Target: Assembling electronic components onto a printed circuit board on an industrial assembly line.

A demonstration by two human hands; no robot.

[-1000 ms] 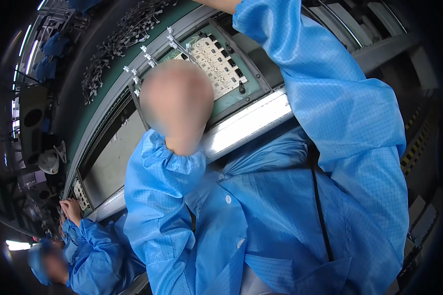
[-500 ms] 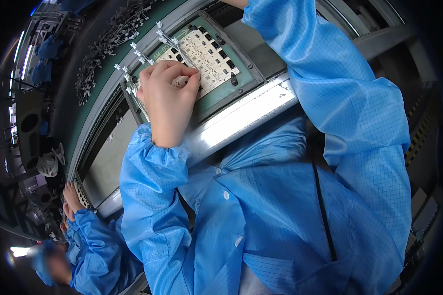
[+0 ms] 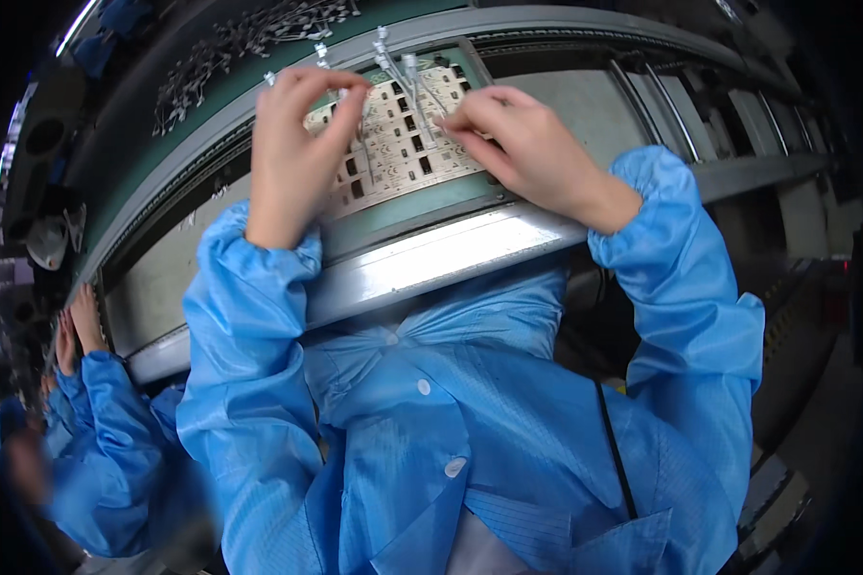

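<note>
Presently both hands are raised over a pale circuit panel (image 3: 393, 144) that lies in a green-edged carrier at about twelve o'clock on the conveyor line. Left hand (image 3: 295, 144) is bent at the wrist, fingers curled downward, thumb and forefinger pinched narrow on a small part at the panel's upper left corner; what the part is, I cannot tell. Right hand (image 3: 523, 144) comes in from three o'clock, fingers drawn close together with their tips pressed on the panel's right edge; whether anything is held between them is not discernible. Both forearms are covered by blue smock sleeves (image 3: 249, 316) gathered at the cuffs.

Panel surface is cream, rectangular, set with rows of small dark squares. Several thin metal pins (image 3: 393, 53) with pale heads stand up along its far edge, between the two hands.

A bright metal rail (image 3: 431, 264) runs across at six o'clock of the panel, between it and the person's chest. A heap of small grey parts (image 3: 249, 57) lies at eleven o'clock on the dark green belt. At eight o'clock, well apart, another worker's hand (image 3: 84, 321) rests at the line's edge, sleeve also blue.
</note>
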